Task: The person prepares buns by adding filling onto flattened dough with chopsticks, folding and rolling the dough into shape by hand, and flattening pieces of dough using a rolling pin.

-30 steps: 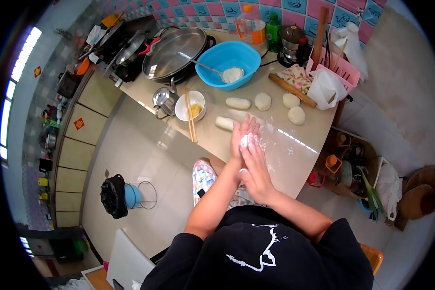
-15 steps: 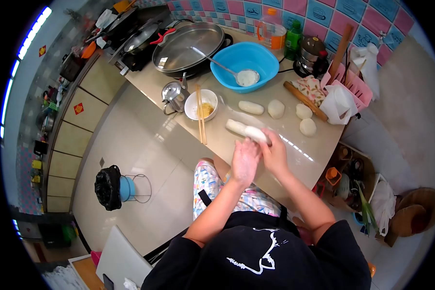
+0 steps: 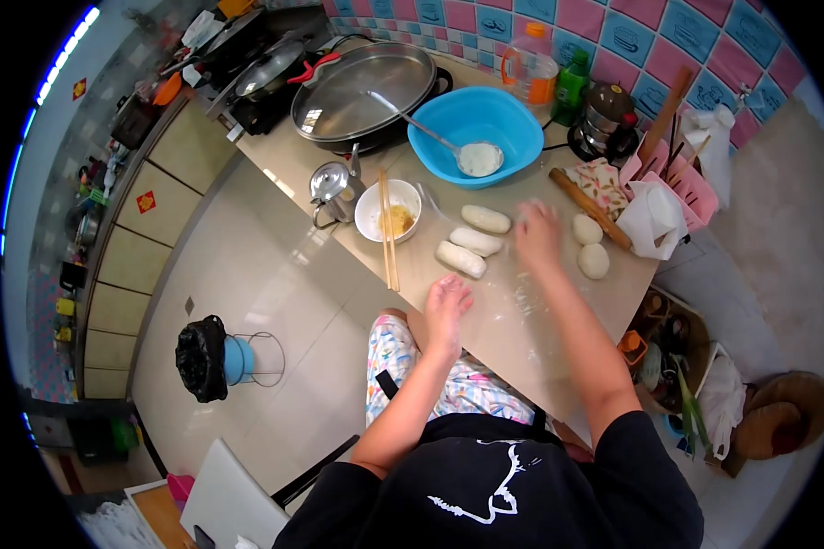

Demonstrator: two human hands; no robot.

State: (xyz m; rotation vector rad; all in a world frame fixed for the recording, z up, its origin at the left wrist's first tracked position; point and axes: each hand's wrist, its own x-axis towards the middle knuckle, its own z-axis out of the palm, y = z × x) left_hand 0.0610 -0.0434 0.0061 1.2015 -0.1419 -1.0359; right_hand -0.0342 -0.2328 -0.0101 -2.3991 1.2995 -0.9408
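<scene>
Three white dough logs (image 3: pixel 475 242) lie side by side on the table. My left hand (image 3: pixel 449 306) is just in front of the nearest log, empty, with its fingers loosely curled and apart. To the right of the logs, my right hand (image 3: pixel 538 236) reaches over the tabletop, its fingers bent downward and blurred. The spot where a round dough piece lay is covered by this hand, so I cannot see its grip. Two round dough pieces (image 3: pixel 593 262) rest further right. A white bowl (image 3: pixel 364 220) with yellowish contents stands left of the logs, with chopsticks (image 3: pixel 389 247) across it.
Behind the dough is a blue basin (image 3: pixel 430 151) with a ladle in it. A large lidded pan (image 3: pixel 366 91) and a steel pot (image 3: pixel 331 188) stand at the left. A rolling pin (image 3: pixel 590 210) lies beside a pink basket (image 3: pixel 700 203). Flour streaks mark the tabletop.
The dough log that was in my hands now lies between the other two. My hands have separated; the right one has reached forward to the round dough piece. The view has shifted slightly.
</scene>
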